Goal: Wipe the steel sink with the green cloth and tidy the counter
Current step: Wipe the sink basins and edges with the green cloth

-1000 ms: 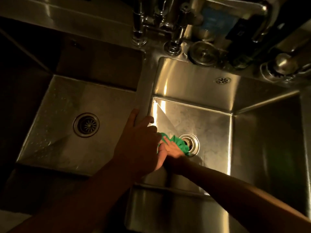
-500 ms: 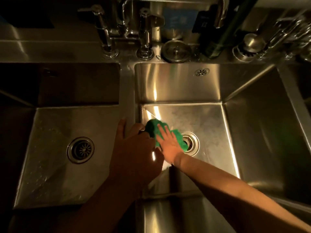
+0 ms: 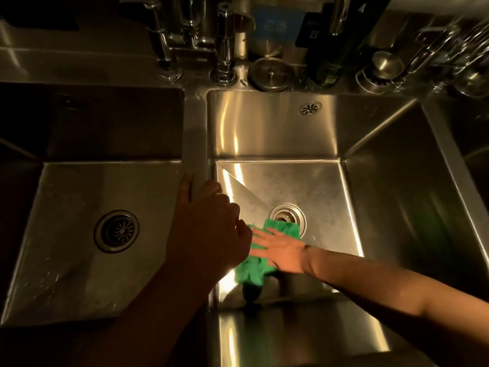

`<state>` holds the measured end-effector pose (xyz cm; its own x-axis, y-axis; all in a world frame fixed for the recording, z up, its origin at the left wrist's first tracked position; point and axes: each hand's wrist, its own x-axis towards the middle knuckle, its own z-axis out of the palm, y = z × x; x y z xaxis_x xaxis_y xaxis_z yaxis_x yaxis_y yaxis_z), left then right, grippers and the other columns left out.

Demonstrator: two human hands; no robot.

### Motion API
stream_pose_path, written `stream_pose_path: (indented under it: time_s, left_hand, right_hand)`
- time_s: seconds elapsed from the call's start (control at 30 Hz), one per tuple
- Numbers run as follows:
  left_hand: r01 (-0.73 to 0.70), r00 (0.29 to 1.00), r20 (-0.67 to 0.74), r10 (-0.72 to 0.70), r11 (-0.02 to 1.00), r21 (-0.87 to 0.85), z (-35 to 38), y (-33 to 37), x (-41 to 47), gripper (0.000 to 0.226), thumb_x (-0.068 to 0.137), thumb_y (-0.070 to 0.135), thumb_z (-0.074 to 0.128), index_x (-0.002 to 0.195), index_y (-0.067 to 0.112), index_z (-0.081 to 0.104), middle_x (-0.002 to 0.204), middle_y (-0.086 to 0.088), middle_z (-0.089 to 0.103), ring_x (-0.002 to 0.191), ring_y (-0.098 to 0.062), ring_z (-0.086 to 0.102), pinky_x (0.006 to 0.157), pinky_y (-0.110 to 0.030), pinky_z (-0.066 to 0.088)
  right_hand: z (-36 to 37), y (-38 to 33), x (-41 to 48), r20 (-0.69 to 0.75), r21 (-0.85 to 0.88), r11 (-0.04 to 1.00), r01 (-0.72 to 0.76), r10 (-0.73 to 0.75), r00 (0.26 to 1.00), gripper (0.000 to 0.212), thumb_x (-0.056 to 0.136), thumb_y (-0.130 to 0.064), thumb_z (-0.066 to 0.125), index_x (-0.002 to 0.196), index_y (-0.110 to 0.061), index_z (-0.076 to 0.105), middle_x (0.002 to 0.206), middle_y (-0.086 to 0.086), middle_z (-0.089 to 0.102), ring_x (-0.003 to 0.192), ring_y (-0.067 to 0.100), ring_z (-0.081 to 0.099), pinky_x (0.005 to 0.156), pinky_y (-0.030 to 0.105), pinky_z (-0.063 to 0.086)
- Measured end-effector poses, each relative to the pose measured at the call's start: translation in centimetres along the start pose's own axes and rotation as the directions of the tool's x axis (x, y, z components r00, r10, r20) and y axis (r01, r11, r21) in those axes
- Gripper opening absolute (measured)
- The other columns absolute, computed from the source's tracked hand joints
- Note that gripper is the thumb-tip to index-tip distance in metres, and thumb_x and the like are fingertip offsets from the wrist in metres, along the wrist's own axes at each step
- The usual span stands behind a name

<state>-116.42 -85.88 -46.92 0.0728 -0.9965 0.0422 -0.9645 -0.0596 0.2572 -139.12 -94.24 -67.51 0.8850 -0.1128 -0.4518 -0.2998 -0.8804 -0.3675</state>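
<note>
Flat, splayed right grip atop green cloth; left grip seemingly clasps divider.

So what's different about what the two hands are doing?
The left hand curls over the divider between the basins; the right hand lies flat, fingers spread, pressing the green cloth on the floor of the right basin. The left hand is in shadow, the right hand lit. Both are bare.

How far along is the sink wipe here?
Done: nothing clearly finished. In hand: right hand presses the green cloth on the right basin floor beside its drain; left hand grips the divider. Remaining: left basin shows droplets; bottle and plug sit on the counter.
</note>
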Motion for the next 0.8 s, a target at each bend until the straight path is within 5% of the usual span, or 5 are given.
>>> stream_pose_path:
  time_s: [0.2,0.33,0.5,0.7,0.8]
  left_hand:
    - [0.016,1.0,-0.001,-0.016,1.0,0.024,0.2,0.1,-0.2,0.028,0.081,0.036,0.054,0.066,0.02,0.072,0.07,0.004,0.064,0.108,-0.021,0.061,0.122,-0.059,0.022]
    - [0.006,1.0,0.026,-0.008,0.997,0.081,0.4,0.0,-0.1,0.031,0.082,0.04,0.052,0.067,0.021,0.071,0.07,0.006,0.065,0.11,-0.02,0.06,0.122,-0.059,0.019]
    - [0.004,1.0,-0.017,-0.003,0.998,0.055,0.7,-0.2,-0.1,0.031,0.082,0.04,0.054,0.06,0.022,0.067,0.066,0.009,0.062,0.104,-0.018,0.059,0.122,-0.059,0.02]
    - [0.001,1.0,-0.028,0.001,0.998,0.06,0.6,0.1,0.1,0.024,0.078,0.036,0.061,0.062,0.02,0.069,0.067,0.005,0.061,0.101,-0.021,0.061,0.122,-0.06,0.022]
    - [-0.003,0.998,-0.064,0.005,1.0,0.031,0.2,0.2,0.2,0.03,0.079,0.034,0.051,0.06,0.018,0.068,0.066,0.002,0.061,0.097,-0.025,0.064,0.118,-0.062,0.028]
  right_hand:
    - [0.0,-4.3,5.4,-0.077,0.058,0.934,-0.352,0.355,0.932,0.072,0.1,-0.042,0.048,0.16,-0.035,0.011,0.169,0.0,-0.008,0.154,0.029,-0.018,0.125,0.058,0.005]
    - [1.5,-4.5,4.1,0.148,-0.121,0.991,-0.051,0.068,0.987,0.067,0.102,-0.045,0.045,0.16,-0.032,0.015,0.169,0.006,-0.004,0.155,0.034,-0.011,0.122,0.063,-0.001]
    - [3.5,-4.0,0.7,0.367,-0.321,0.894,0.313,-0.187,0.911,0.051,0.11,-0.031,0.032,0.159,-0.03,0.018,0.169,-0.002,-0.014,0.156,0.03,-0.006,0.123,0.056,0.019]
    - [-2.3,-2.7,1.5,0.138,-0.231,0.947,0.222,-0.194,0.971,0.065,0.088,-0.005,0.061,0.148,-0.024,0.046,0.163,0.006,0.026,0.151,0.032,0.018,0.117,0.05,0.035]
    - [-6.3,-2.4,3.4,-0.287,0.25,0.965,-0.073,0.146,0.947,0.049,0.089,-0.007,0.06,0.137,-0.014,0.055,0.138,0.01,0.051,0.13,0.024,0.046,0.108,0.036,0.043]
